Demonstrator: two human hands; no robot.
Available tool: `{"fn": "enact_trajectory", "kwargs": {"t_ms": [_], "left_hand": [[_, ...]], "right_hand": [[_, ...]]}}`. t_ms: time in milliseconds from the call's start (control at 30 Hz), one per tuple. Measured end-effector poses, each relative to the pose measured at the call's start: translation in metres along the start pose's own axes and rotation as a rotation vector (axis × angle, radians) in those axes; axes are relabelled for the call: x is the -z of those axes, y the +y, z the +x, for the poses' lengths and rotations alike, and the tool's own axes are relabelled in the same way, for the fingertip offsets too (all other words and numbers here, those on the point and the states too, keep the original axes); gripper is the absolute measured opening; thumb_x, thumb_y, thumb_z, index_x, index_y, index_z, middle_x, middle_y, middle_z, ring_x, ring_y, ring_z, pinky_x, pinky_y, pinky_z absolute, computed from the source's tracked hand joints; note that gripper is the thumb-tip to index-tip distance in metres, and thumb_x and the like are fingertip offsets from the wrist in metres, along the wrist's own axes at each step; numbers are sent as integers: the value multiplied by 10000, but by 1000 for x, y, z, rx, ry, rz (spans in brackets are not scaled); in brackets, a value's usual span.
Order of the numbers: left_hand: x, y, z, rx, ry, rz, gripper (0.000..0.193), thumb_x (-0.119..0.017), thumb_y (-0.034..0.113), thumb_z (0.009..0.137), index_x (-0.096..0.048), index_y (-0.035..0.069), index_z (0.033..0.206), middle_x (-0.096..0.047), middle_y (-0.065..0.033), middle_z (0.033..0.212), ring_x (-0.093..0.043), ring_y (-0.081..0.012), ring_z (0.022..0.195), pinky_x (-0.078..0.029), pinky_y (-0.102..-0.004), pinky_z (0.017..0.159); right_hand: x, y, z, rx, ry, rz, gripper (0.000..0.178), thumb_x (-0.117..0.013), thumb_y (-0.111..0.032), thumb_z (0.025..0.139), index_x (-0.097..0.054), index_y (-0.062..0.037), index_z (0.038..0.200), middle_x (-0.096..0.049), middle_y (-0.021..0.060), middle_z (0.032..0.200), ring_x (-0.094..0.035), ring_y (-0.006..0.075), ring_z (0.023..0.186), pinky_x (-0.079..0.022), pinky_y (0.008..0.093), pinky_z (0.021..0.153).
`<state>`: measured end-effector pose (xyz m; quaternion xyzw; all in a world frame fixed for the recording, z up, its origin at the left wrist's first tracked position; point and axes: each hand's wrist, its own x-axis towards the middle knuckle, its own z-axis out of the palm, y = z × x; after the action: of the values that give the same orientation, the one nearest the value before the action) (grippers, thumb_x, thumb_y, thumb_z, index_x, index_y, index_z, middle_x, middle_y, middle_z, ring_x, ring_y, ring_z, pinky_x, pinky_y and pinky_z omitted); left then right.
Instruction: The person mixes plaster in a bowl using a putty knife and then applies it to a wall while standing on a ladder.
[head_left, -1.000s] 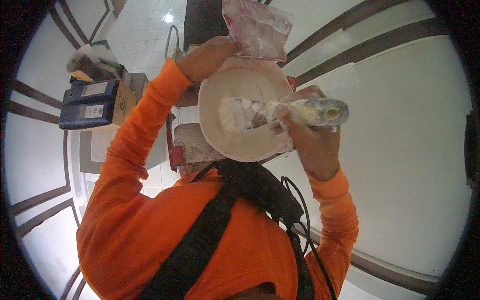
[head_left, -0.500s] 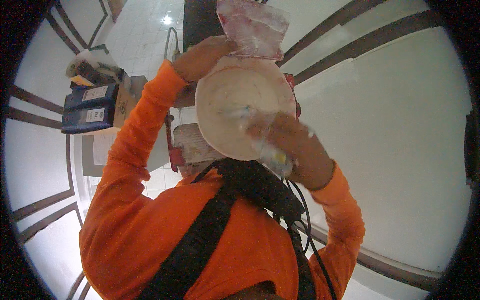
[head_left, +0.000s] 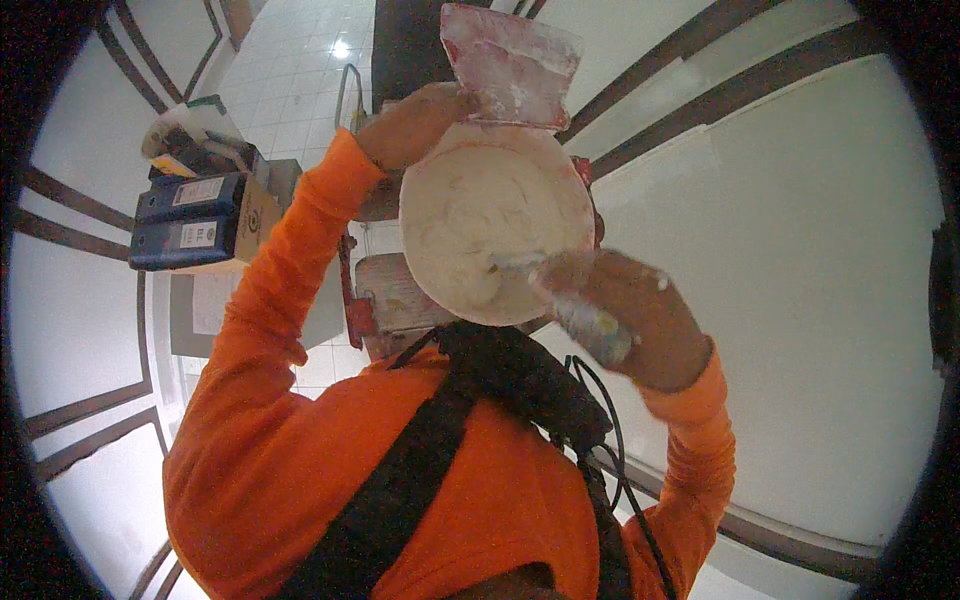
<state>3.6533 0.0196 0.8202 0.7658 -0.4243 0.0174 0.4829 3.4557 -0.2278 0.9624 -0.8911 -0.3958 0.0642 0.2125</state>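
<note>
At the far left a stack of blue boxes (head_left: 190,220) sits on a brown carton (head_left: 255,215), with pale clutter (head_left: 190,130) piled on top, all standing against a white wall crossed by dark trim strips (head_left: 80,200). A white tiled floor (head_left: 290,70) runs away behind them, with a light glare on it. Just right of the carton, the orange sleeve (head_left: 290,260) climbs up to the left hand (head_left: 410,125), whose fingers are closed on the top rim of a round pan (head_left: 495,220) and also pinch a wide scraper (head_left: 512,65) smeared with red and white, its blade standing up above the pan. The pan is near the middle of the view, tilted so its inside faces the camera, and it is coated with pale putty. Below it shows a worn wooden stool top (head_left: 395,290) with a red frame (head_left: 352,300). In the foreground the orange shirt is crossed by a black strap (head_left: 400,480), with a black harness pack (head_left: 530,385) and a thin cable (head_left: 610,440) beside it. Right of the pan's lower edge, the right hand (head_left: 635,320) is curled tight round the handle of a putty knife (head_left: 560,295), the blade reaching left into the putty at the pan's lower rim; the knife is blurred, so its blade edge is hard to tell. Putty specks dot the knuckles. Farther right is the plain white wall panel (head_left: 800,300), edged by more dark trim.
</note>
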Motion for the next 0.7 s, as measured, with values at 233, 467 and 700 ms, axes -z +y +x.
{"fn": "enact_trajectory", "kwargs": {"t_ms": [233, 467, 700], "left_hand": [[9, 42, -2, -105, -26, 286, 352, -463, 151, 854, -520, 33, 1181, -526, -189, 1207, -478, -344, 1139, -364, -406, 987], [2, 23, -1, -97, 30, 136, 363, -503, 145, 834, -507, 16, 1173, -541, -205, 1164, -490, -362, 1113, -379, -416, 952], [9, 35, 2, -107, -10, 105, 353, -498, 147, 839, -511, 17, 1167, -539, -201, 1164, -504, -354, 1087, -385, -405, 936]], "right_hand": [[-17, -5, 14, 90, 39, -22, 471, -674, -28, 631, -583, -71, 1092, -612, 125, 1033, -598, 324, 915, -482, 367, 810], [37, 4, 7, -274, -28, 389, 335, -693, -177, 718, -591, -72, 1019, -620, 124, 1030, -609, 289, 937, -490, 392, 811], [2, 21, 36, -204, 156, 288, 365, -692, -230, 736, -585, -44, 1032, -639, 127, 958, -626, 307, 857, -499, 373, 768]]}}
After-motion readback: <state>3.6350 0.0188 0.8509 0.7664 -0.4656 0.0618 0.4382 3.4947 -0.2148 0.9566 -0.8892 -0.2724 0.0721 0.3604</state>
